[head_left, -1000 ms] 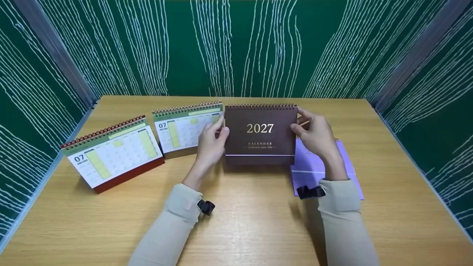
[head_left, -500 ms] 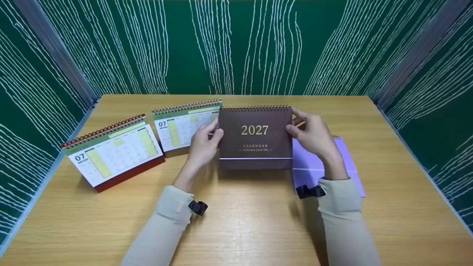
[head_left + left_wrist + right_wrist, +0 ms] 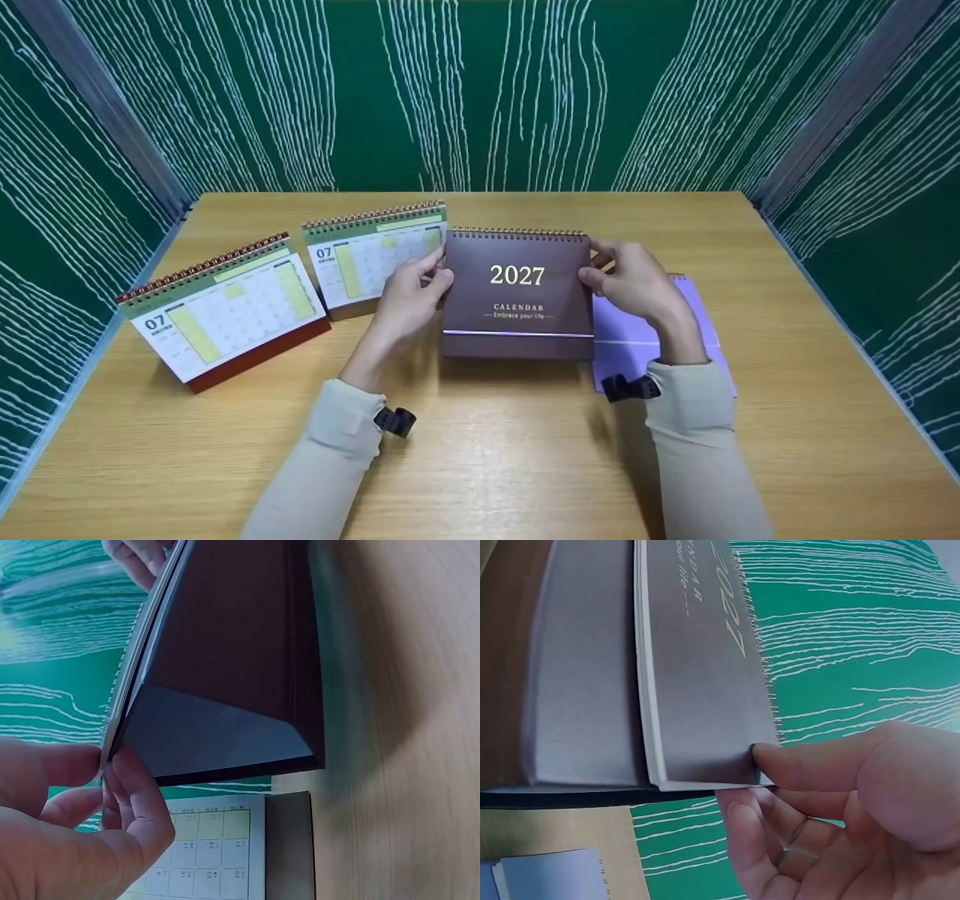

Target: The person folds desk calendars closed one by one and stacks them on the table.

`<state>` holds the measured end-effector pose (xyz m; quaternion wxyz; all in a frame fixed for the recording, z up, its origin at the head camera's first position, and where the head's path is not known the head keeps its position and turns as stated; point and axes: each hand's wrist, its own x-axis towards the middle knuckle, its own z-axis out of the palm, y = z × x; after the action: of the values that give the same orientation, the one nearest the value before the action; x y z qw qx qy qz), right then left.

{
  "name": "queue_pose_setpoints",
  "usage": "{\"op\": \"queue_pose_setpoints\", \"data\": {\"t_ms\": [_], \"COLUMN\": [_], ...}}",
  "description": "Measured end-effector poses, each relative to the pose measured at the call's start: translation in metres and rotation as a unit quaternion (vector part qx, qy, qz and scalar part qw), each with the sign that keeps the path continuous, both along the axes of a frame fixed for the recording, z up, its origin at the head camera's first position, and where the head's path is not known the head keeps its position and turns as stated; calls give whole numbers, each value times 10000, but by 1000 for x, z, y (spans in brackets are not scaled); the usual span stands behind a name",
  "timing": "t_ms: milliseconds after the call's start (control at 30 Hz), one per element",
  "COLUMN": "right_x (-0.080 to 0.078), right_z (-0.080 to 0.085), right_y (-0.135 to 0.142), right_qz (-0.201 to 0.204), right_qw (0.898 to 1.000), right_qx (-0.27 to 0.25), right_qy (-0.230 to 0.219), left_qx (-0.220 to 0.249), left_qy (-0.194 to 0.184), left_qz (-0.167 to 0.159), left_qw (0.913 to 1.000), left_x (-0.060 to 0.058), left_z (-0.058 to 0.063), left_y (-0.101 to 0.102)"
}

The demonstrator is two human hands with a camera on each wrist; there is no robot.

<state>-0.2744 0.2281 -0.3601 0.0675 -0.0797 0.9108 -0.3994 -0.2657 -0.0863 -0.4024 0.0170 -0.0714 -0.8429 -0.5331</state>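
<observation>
Wooden counter (image 3: 480, 465) carries brown calendar (image 3: 516, 300); left hand (image 3: 405, 300) and right hand (image 3: 637, 285) pinch its side edges, steadying it upright

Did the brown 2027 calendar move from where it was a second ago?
Yes. The brown spiral-bound 2027 desk calendar has come toward the person and a little leftward, away from the wooden table's far edge.

This looks like a staged recording booth rather than a lived-in room. A plain wooden tabletop (image 3: 495, 465) is boxed in on three sides by green panels (image 3: 360, 90) printed with white wavy lines, joined at grey corner posts (image 3: 832, 105). Only desk calendars (image 3: 225, 307) and a purple notebook (image 3: 637, 330) lie on it, office stationery set out for handling.
</observation>
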Motion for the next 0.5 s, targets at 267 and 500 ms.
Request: {"op": "queue_pose_setpoints", "data": {"t_ms": [267, 500], "right_x": [0, -3], "right_z": [-6, -9], "right_y": [-3, -5], "right_qz": [214, 280], "right_qw": [9997, 9990], "right_qx": [42, 62], "right_qy": [-111, -329], "left_qx": [-255, -136], "left_qy": [-222, -561], "left_qz": [-143, -244], "left_qw": [9993, 9980], "left_x": [1, 1], "left_z": [-3, -7], "left_y": [-5, -8]}}
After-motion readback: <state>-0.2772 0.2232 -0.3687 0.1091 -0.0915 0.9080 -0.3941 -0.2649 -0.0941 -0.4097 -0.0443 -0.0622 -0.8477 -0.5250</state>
